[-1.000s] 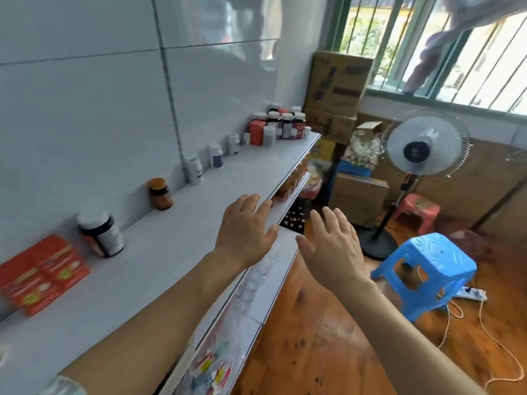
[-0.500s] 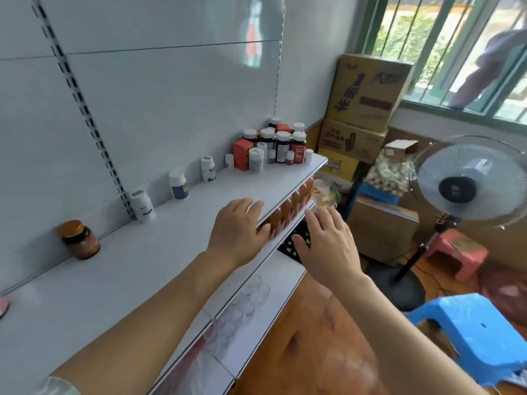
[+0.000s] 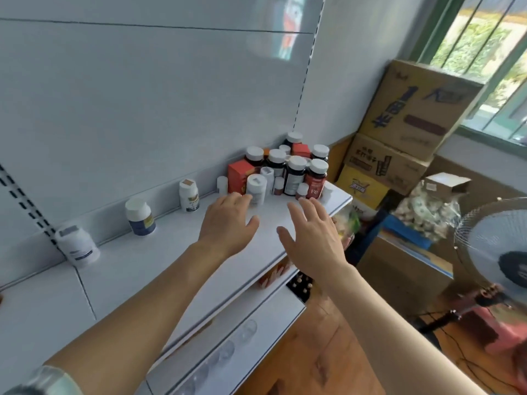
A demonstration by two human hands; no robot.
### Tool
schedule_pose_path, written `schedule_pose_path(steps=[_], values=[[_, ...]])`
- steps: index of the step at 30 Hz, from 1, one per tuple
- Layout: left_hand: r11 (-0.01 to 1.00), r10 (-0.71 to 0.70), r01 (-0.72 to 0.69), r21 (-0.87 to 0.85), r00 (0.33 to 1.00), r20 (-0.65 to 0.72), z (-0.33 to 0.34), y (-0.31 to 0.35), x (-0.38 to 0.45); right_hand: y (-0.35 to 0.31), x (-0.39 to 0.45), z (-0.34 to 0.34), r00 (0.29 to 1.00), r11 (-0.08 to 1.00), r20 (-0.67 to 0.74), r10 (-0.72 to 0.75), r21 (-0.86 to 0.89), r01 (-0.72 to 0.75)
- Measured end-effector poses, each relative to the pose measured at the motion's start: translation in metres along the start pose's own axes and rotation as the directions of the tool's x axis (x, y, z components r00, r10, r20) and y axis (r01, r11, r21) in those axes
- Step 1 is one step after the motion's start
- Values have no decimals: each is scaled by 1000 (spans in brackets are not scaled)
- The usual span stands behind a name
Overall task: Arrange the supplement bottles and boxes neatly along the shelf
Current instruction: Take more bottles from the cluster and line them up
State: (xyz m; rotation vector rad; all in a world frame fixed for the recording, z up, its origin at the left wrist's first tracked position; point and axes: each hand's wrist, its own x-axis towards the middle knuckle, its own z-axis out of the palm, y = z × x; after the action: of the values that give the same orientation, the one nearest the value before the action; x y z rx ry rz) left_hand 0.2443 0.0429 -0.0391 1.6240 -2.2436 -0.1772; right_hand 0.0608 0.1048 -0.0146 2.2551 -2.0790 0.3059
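Observation:
A white shelf [image 3: 119, 280] runs along the wall. At its far right end stands a cluster of supplement bottles [image 3: 296, 172] with white caps, beside an orange-red box [image 3: 238, 178]. A small white bottle [image 3: 256, 189] stands at the front of the cluster. Three white bottles line the wall to the left: one [image 3: 188, 195], one with a blue label [image 3: 140, 216], and one [image 3: 77, 243]. My left hand [image 3: 228, 223] hovers open over the shelf, fingertips close to the small white bottle. My right hand [image 3: 310, 238] is open beside it, holding nothing.
Stacked cardboard boxes [image 3: 413, 115] stand beyond the shelf's right end. A standing fan [image 3: 496, 252] and a bag of pale items [image 3: 425, 209] are at the right. Lower shelves [image 3: 256, 317] hold small bottles. The wooden floor [image 3: 313, 354] lies below.
Both hands have reached forward along the shelf toward the bottle cluster at its far end. The view has closed in, and the brown bottle has left the frame at the left.

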Motion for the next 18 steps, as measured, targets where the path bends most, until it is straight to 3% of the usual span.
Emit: schedule_pose_path(steps=[9,18], values=[[986,-163,164,16,985,-55,20,-19,75,27,116,35,973,971,2,-232,62,231],[911,-411,411,-13,908,-79,31,-31,108,29,214,56,821,803,-273,-501,207,559]])
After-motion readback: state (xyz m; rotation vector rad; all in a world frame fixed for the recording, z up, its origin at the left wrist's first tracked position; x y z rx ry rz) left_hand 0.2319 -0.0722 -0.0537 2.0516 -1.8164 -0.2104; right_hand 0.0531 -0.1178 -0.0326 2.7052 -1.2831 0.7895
